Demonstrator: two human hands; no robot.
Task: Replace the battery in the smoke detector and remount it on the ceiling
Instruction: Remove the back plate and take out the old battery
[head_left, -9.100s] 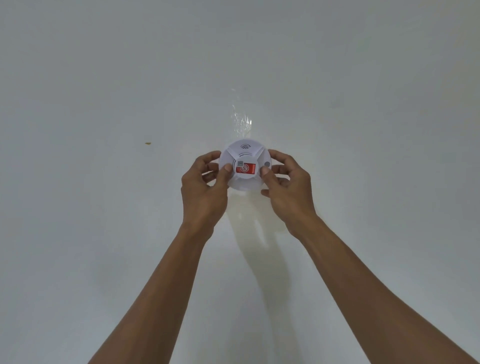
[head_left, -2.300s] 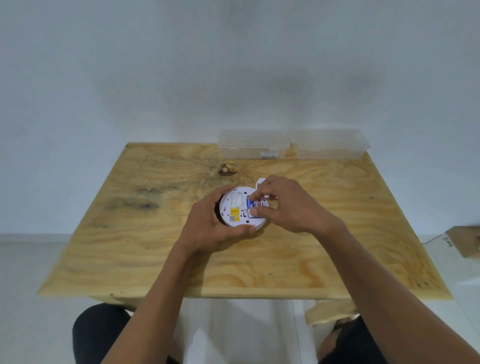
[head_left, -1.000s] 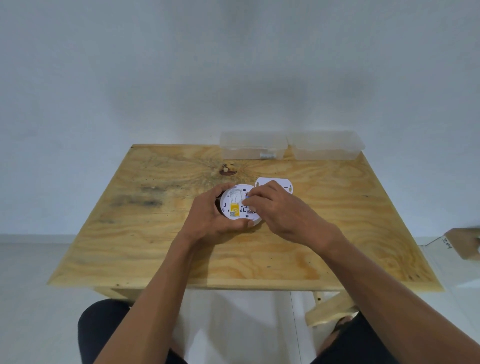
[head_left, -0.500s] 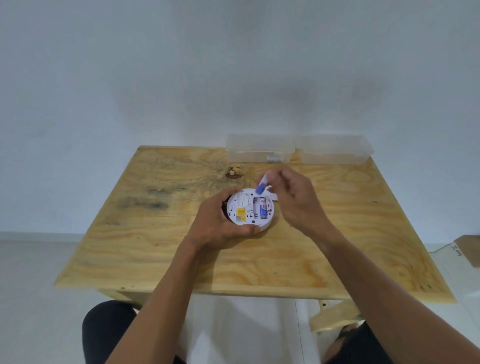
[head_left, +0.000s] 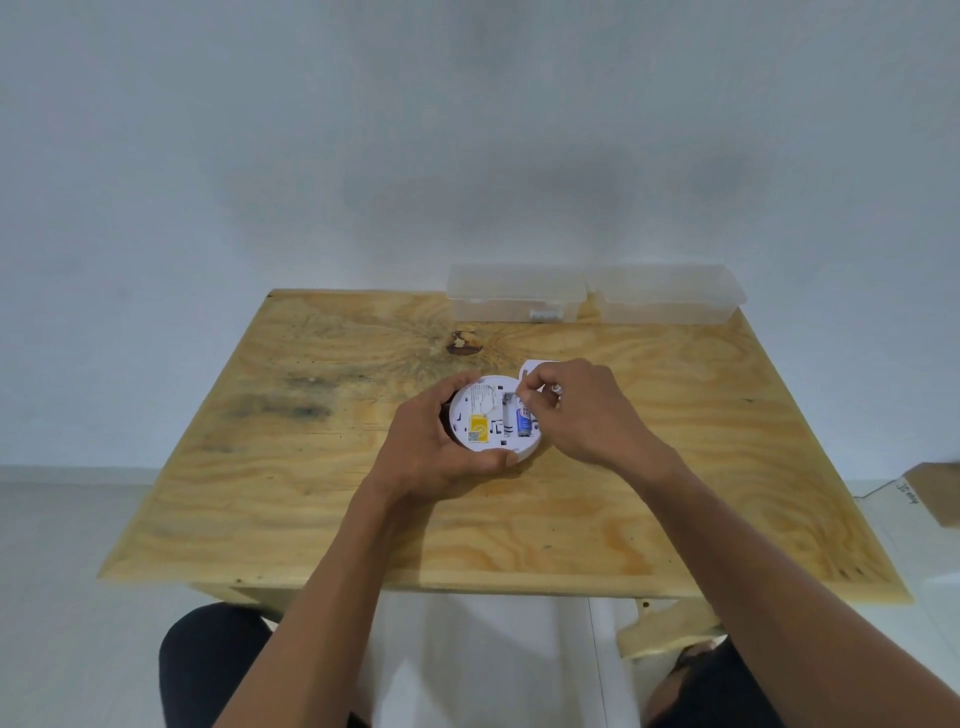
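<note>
The white round smoke detector (head_left: 485, 421) lies back side up on the wooden table (head_left: 701, 467), showing a yellow label and an uncovered battery bay. One blue battery (head_left: 524, 422) sits in the bay, with a bare slot to its left. My left hand (head_left: 428, 452) grips the detector's left and near rim. My right hand (head_left: 582, 410) hovers over the bay's far right edge, fingers pinched on a second battery (head_left: 556, 388); only its pale tip shows. The white mounting plate (head_left: 530, 368) lies just behind, mostly hidden by my right hand.
Two clear plastic boxes (head_left: 517, 299) (head_left: 670, 296) stand side by side at the table's far edge against the white wall. A dark knot (head_left: 464, 347) marks the wood. A cardboard box (head_left: 935, 491) sits on the floor at the right.
Earlier the detector was on the ceiling; it now lies on the table. In the last half second my right hand, holding a battery, dropped from above the detector to the bay's edge.
</note>
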